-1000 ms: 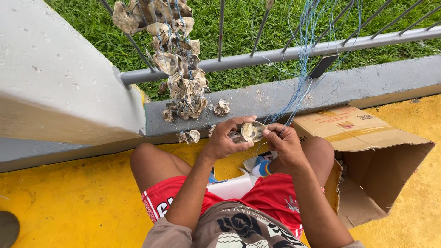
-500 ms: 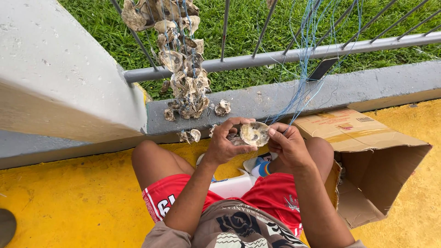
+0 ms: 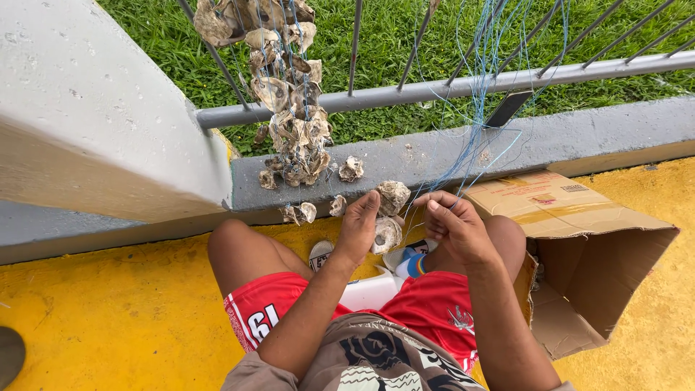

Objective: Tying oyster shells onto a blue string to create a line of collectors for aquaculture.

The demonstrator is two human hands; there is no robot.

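Observation:
I sit on a yellow floor facing a grey ledge. My left hand (image 3: pixel 358 226) grips the edge of a pale oyster shell (image 3: pixel 386 235) with a hole in it. A second shell (image 3: pixel 393 195) sits just above, by my fingertips. My right hand (image 3: pixel 452 226) is curled beside them, its fingers pinched on thin blue line (image 3: pixel 474 108) that runs up to the railing. A long cluster of strung shells (image 3: pixel 289 108) hangs from the rail to the upper left of my hands.
A metal railing (image 3: pixel 434 88) tops the grey ledge (image 3: pixel 579 137), with grass beyond. Loose shells (image 3: pixel 351 169) lie on the ledge. An open cardboard box (image 3: pixel 579 239) lies by my right knee. A concrete pillar (image 3: pixel 94 123) stands at left. White plastic items (image 3: pixel 369 293) rest between my legs.
My hands have drawn apart. The shell held between both hands now sits by my left hand, a second shell shows above it, and my right hand has shifted right onto the line.

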